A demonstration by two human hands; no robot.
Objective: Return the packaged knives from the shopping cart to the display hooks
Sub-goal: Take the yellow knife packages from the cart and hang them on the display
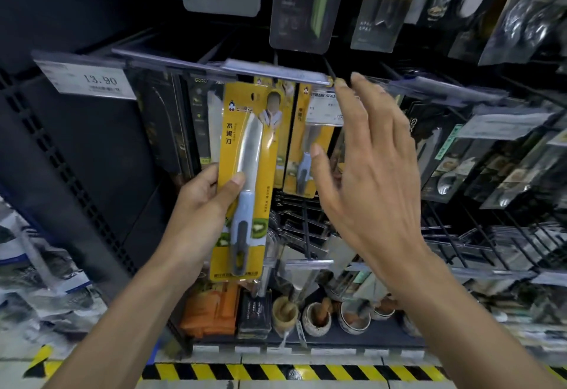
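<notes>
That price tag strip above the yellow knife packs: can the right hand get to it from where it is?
Probably yes. The right hand is open and empty, its fingertips already level with the price tag strip, nothing between them. The left hand holds the yellow knife pack off to the side.

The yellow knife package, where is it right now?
In the head view, left of centre: the yellow knife package is held upright by the left hand, in front of matching packs hanging under the price rail.

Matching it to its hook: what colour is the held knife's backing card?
Yellow backing card, clearest in the head view.
</notes>
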